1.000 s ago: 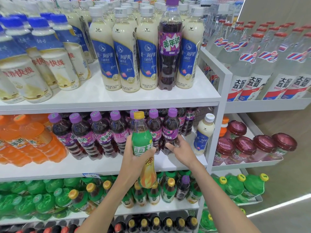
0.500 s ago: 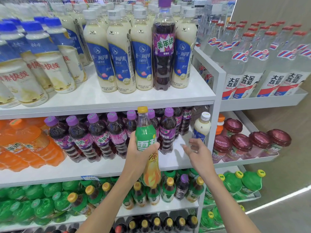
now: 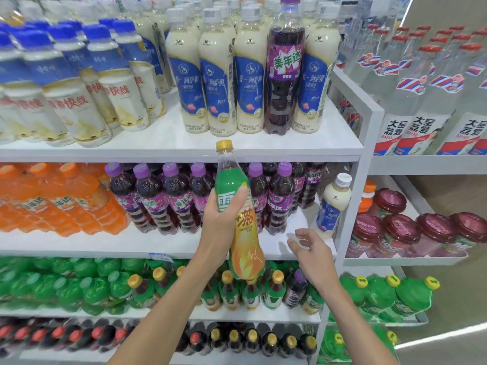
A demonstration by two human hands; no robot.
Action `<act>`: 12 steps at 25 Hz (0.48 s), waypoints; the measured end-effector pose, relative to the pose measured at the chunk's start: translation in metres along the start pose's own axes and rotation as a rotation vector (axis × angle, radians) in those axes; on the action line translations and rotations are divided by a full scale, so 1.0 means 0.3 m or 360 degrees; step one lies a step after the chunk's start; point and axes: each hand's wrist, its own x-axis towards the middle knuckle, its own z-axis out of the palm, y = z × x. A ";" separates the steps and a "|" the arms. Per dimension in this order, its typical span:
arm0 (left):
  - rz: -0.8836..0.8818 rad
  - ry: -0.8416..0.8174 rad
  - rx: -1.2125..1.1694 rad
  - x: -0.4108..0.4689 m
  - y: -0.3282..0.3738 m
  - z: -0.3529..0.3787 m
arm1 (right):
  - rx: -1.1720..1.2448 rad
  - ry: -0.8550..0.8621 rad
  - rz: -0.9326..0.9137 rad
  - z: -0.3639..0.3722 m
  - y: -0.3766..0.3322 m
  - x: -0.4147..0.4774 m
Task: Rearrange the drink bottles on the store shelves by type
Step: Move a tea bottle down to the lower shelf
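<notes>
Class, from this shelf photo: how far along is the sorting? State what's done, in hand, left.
Done: orange sodas sit grouped. In hand: the left hand grips a green bottle; the right hand is open. Left: a purple soda among the milk teas on the top shelf, a milk tea beside the purple row, a purple-capped bottle among yellow caps below.

The left hand [image 3: 221,219] and the right hand [image 3: 313,255] are bare. The left forearm [image 3: 168,306] and the right forearm [image 3: 350,320] are bare too, as far as the bottom edge of the view. The arms are slim, with narrow wrists and long fingers.
</notes>
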 end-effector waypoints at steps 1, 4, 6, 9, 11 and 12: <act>-0.0025 0.0038 0.0022 -0.010 -0.005 -0.009 | -0.0014 -0.0042 -0.0006 0.008 -0.001 -0.008; -0.0077 0.0178 0.0076 -0.068 -0.026 -0.035 | -0.0037 -0.0192 -0.0010 0.035 0.011 -0.049; -0.0119 0.0224 0.0022 -0.118 -0.041 -0.059 | -0.0067 -0.0264 -0.0015 0.053 0.028 -0.085; -0.0251 0.0316 -0.0034 -0.208 -0.063 -0.124 | -0.0124 -0.0336 0.0000 0.084 0.059 -0.161; -0.0299 0.0366 -0.0044 -0.265 -0.074 -0.172 | -0.0137 -0.0361 0.0014 0.109 0.063 -0.217; -0.0308 0.0380 -0.0031 -0.292 -0.078 -0.205 | -0.0139 -0.0354 0.0011 0.127 0.063 -0.249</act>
